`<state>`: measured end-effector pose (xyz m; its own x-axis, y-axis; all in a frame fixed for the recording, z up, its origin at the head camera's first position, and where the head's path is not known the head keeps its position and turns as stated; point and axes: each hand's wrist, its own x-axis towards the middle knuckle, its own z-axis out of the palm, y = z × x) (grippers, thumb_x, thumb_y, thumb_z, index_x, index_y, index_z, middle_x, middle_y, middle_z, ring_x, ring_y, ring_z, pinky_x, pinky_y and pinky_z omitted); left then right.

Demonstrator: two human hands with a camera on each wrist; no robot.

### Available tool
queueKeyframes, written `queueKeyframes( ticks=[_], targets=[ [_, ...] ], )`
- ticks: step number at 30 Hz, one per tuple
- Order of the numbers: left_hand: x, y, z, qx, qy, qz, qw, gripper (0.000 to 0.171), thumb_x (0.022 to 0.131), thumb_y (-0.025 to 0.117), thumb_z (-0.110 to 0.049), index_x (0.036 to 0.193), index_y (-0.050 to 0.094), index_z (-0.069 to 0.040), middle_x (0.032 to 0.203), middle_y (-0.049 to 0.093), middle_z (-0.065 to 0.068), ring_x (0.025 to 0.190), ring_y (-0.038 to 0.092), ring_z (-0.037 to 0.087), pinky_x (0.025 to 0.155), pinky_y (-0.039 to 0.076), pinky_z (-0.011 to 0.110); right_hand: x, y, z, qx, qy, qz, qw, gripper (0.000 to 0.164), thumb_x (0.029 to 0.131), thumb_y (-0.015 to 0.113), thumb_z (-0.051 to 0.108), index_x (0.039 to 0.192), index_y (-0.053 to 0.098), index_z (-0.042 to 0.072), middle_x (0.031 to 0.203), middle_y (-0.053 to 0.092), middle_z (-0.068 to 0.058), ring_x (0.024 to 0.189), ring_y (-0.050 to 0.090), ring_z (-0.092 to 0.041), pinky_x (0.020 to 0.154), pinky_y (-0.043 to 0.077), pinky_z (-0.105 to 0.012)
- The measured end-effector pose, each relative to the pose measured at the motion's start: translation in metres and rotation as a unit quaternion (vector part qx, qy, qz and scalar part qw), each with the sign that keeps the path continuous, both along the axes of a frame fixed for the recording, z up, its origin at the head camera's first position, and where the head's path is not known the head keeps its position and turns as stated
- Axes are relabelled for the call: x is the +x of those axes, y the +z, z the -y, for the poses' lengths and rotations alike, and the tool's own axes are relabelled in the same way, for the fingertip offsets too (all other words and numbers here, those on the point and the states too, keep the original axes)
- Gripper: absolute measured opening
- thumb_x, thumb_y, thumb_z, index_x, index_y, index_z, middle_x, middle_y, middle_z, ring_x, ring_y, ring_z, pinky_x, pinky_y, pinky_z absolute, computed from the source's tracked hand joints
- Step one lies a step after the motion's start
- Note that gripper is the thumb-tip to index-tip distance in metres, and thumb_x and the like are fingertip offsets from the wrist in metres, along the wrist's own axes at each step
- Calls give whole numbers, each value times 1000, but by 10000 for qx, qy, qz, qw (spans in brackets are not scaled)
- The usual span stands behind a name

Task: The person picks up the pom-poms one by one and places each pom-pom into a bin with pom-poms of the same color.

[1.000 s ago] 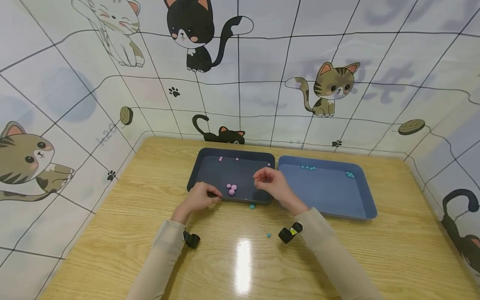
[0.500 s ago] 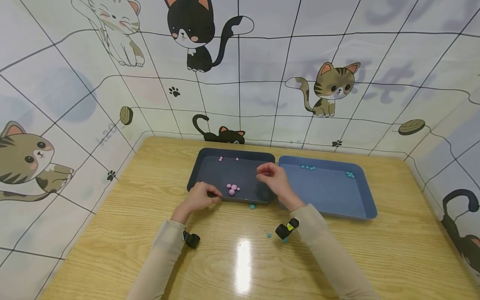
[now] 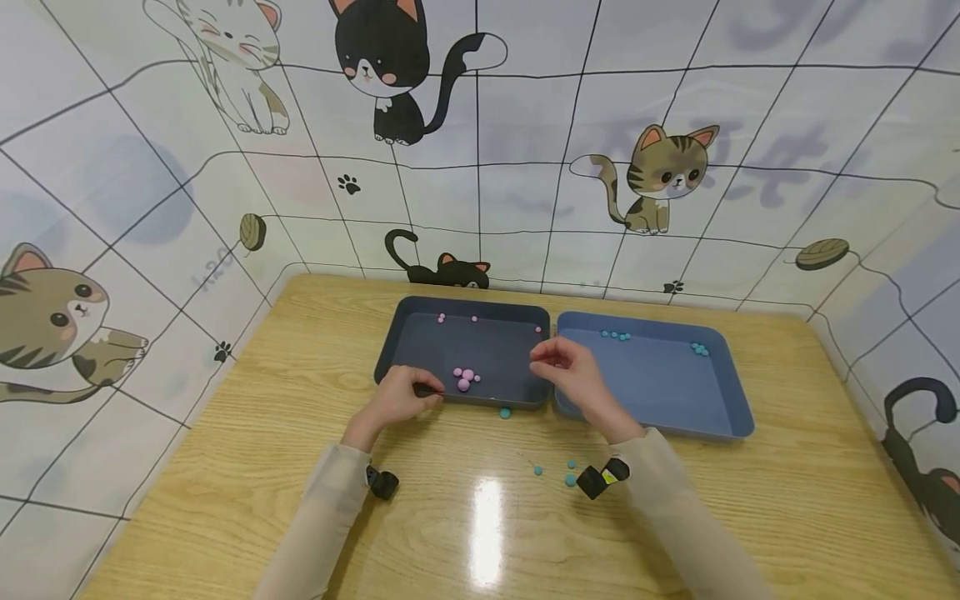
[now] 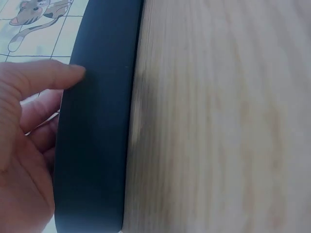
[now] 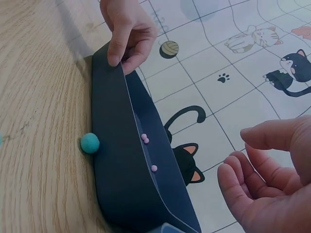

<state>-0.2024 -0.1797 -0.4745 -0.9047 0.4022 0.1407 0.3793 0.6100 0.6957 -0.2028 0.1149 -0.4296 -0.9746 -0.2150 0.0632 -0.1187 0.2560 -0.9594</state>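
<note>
My left hand (image 3: 400, 395) grips the near rim of a dark grey tray (image 3: 424, 350); in the left wrist view, its thumb (image 4: 73, 74) presses the outer wall and the fingers go behind the rim. Inside that tray, a cluster of pink balls (image 3: 464, 385) lies near the front, with smaller pink balls (image 3: 441, 318) towards the back. My right hand (image 3: 573, 375) hovers around the gap between the two trays, thumb and fingers apart. Nothing shows between them in the right wrist view. A teal ball (image 5: 90, 143) rests on the table against the dark tray's front wall.
A blue tray (image 3: 652, 379) stands at the right of the dark one, with a row of teal balls (image 3: 615, 335) and a teal cluster (image 3: 699, 349). Loose teal balls (image 3: 571, 480) lie on the wooden table (image 3: 420, 517). A cat-printed wall (image 3: 517, 208) rises behind.
My right hand has moved right, away from the pink cluster, which gained a small pink ball. Its moving wrist has uncovered teal balls on the table. My left hand stays put.
</note>
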Motion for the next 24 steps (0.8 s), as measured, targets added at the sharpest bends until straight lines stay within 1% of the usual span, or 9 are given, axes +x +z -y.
queueKeyframes(
  ticks=[3,6,11,13,15,17,19,21,24],
  targets=[
    [3,-2,1,237,-52,-491,9985,9,75,75,-6,84,73,-7,83,70,2,82,64,19,78,50,39,6,1,-10,19,20,-98,9999,18,87,64,4,103,62,-4,103,60,-17,87,58,-13,76,48,-25],
    [5,-4,1,502,-131,-1189,9915,10,74,76,-5,83,73,-7,83,69,3,81,64,20,77,51,38,12,1,-19,17,42,-179,9998,18,88,63,4,103,61,-6,103,60,-18,88,58,-13,77,47,-26],
    [9,-5,-5,927,-129,-2223,9705,11,71,76,-1,79,71,-6,80,68,3,78,63,19,72,51,35,21,2,-32,-69,22,-198,9998,18,87,64,4,102,61,-7,101,61,-19,89,58,-11,77,48,-25],
    [12,-5,-10,1076,-106,-2531,9614,11,70,75,2,77,70,-6,78,67,3,75,61,18,68,51,33,24,3,-37,-90,-9,-176,9998,19,87,64,4,102,60,-8,101,60,-20,89,58,-9,77,48,-24],
    [17,-4,-18,1078,19,-2766,9549,12,69,75,4,73,69,-5,75,66,4,72,60,18,66,50,32,27,3,-42,-79,-46,-159,9998,21,87,65,5,102,60,-9,102,60,-21,88,58,-8,76,48,-23],
    [24,-3,-27,936,252,-2870,9530,12,68,75,5,70,68,-5,71,65,3,68,59,17,63,49,30,29,3,-48,-62,-78,-132,9999,23,87,65,6,102,59,-10,102,59,-21,88,58,-7,77,48,-22],
    [33,-2,-37,700,561,-2796,9559,12,68,76,4,68,68,-5,69,64,3,65,59,16,60,49,28,32,2,-54,-72,-114,-101,9999,22,87,65,7,102,59,-9,102,59,-20,88,58,-7,77,48,-22],
    [42,-1,-46,445,863,-2579,9613,11,68,76,3,68,69,-5,67,64,3,63,59,15,58,49,27,34,2,-59,-91,-150,-61,9998,23,87,65,8,102,59,-9,102,60,-17,88,58,-8,77,48,-22],
    [53,-2,-60,232,1056,-2051,9727,7,71,75,1,70,70,-4,67,65,4,61,61,15,56,49,25,37,1,-68,-105,-214,-47,9997,22,88,65,8,101,59,-8,103,60,-16,88,57,-7,77,48,-22]
  ],
)
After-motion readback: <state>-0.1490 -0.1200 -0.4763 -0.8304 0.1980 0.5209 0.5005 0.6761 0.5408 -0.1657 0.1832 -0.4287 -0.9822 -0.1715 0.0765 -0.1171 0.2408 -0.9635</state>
